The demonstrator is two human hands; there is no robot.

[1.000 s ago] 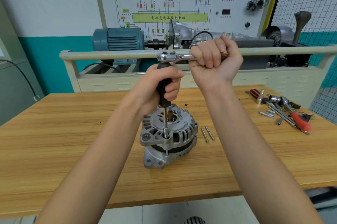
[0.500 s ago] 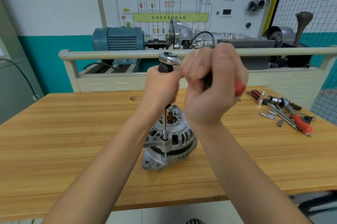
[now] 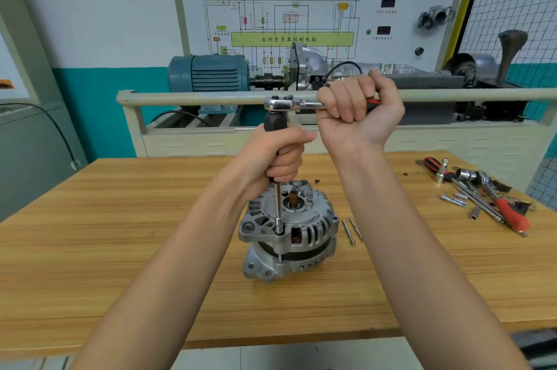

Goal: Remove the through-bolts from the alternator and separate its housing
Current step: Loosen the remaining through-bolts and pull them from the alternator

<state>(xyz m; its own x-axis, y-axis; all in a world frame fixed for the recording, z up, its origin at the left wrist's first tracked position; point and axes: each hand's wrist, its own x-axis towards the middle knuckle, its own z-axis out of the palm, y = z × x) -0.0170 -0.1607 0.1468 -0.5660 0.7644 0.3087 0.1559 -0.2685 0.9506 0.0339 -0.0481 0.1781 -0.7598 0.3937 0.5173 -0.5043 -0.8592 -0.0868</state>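
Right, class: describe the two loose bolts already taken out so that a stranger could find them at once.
Start at the wooden table and find the alternator standing at its middle. Just right of it lie the two loose bolts, side by side on the wood. They are thin, plain and apart from the tool pile at the table's far right.

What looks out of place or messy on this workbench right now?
Nothing is damaged or spilled. The spare tools lie in a loose heap at the table's right end, and two removed bolts lie loose beside the alternator.

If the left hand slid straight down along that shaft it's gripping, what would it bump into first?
Probably the alternator: the left hand grips the black handle right above its top housing, though depth is hard to judge.
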